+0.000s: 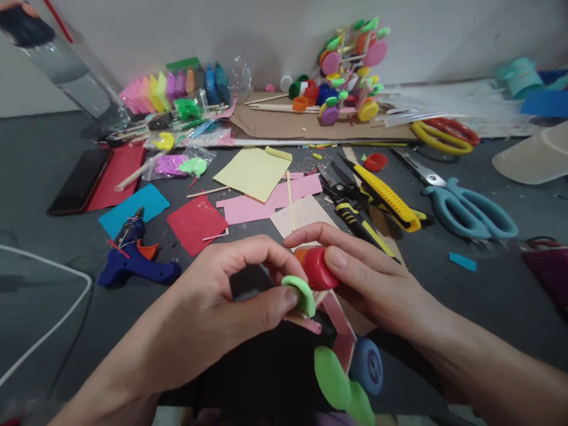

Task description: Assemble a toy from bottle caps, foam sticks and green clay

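Note:
My left hand [239, 290] pinches a light green clay disc [300, 293] between thumb and fingers. Close beside it, my right hand [368, 266] has its thumb and fingers closed on a red bottle cap [320, 267], with an orange part on its left side. Just under both hands is a small craft frame of sticks and pink strips [338, 316]. A blue round cap [367, 365] is at its lower right, near light green flat clay pieces [332, 378]. My fingers hide where the disc and the red cap meet the frame.
Left lies a blue glue gun [137, 263] near red paper [197, 225]. Pliers [350, 213], a yellow cutter [386, 195] and blue-handled scissors [465, 207] lie right. Behind stand a clay-and-stick model [350, 77] and clay packs [177, 89]. A water bottle [75, 71] is far left.

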The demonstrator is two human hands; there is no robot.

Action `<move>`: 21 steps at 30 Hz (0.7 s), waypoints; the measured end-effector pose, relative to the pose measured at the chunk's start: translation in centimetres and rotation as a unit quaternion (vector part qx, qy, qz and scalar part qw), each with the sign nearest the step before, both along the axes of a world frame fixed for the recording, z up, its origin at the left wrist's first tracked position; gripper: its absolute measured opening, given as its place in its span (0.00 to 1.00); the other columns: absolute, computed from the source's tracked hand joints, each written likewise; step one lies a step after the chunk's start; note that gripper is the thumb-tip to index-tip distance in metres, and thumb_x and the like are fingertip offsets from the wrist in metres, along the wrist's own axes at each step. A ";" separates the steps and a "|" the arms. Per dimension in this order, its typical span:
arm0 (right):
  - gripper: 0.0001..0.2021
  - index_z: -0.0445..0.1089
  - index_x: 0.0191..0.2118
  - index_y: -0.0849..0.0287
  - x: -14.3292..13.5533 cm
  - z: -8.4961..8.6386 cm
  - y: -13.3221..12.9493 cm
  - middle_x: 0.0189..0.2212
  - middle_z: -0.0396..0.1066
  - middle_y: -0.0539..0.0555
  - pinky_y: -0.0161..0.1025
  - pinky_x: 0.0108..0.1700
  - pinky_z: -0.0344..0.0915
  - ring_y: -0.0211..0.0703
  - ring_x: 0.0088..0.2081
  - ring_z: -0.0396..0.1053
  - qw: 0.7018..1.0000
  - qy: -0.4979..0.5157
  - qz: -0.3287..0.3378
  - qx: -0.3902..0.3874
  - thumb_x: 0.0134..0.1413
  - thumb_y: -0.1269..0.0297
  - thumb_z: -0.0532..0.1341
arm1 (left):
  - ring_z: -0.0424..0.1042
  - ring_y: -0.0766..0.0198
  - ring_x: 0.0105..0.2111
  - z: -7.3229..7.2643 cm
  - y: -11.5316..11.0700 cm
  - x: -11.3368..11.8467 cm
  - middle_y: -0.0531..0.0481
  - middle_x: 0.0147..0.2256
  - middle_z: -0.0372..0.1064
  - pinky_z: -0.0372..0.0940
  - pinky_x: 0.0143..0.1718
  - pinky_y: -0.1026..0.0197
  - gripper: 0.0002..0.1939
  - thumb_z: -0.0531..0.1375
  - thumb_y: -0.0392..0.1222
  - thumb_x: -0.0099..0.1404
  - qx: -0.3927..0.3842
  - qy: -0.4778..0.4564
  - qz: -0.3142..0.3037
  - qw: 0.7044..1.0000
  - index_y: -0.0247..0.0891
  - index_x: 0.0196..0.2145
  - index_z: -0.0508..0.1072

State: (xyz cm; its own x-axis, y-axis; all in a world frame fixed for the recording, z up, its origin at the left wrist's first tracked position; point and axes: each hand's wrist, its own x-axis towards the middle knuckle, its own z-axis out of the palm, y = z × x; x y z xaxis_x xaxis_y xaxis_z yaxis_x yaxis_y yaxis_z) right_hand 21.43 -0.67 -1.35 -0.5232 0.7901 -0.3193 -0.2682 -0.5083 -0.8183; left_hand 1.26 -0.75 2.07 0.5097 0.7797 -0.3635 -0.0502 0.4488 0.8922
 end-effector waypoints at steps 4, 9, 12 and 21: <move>0.22 0.67 0.50 0.54 0.1 0.2 0.1 0.30 0.71 0.48 0.28 0.26 0.63 0.33 0.25 0.68 1.000 -0.024 0.012 0.008 0.59 0.45 0.67 | 0.78 0.72 0.33 -0.2 0.0 0.0 0.56 0.33 0.78 0.71 0.36 0.75 0.03 0.68 0.39 0.67 0.004 0.016 -0.017 1.000 0.42 0.34 0.78; 0.20 0.67 0.51 0.55 0.3 0.4 0.1 0.28 0.70 0.47 0.26 0.24 0.60 0.31 0.24 0.66 0.999 -0.035 0.019 0.012 0.61 0.46 0.65 | 0.79 0.71 0.33 -0.3 0.2 0.1 0.57 0.33 0.77 0.71 0.35 0.75 0.04 0.67 0.36 0.67 -0.011 0.003 -0.009 1.000 0.41 0.33 0.78; 0.20 0.67 0.50 0.55 0.3 0.3 0.1 0.29 0.70 0.47 0.25 0.26 0.61 0.31 0.27 0.68 1.000 -0.019 0.015 0.002 0.61 0.47 0.66 | 0.78 0.73 0.32 -0.2 0.2 0.1 0.58 0.33 0.78 0.70 0.35 0.76 0.03 0.67 0.35 0.67 0.010 0.008 -0.016 1.000 0.42 0.34 0.78; 0.21 0.69 0.49 0.54 0.5 0.1 0.2 0.30 0.70 0.47 0.28 0.30 0.64 0.33 0.29 0.67 0.997 -0.063 0.017 0.047 0.61 0.44 0.65 | 0.75 0.74 0.32 -0.1 0.4 -0.3 0.58 0.36 0.74 0.70 0.36 0.75 0.04 0.66 0.36 0.68 0.074 0.061 -0.036 0.995 0.43 0.35 0.81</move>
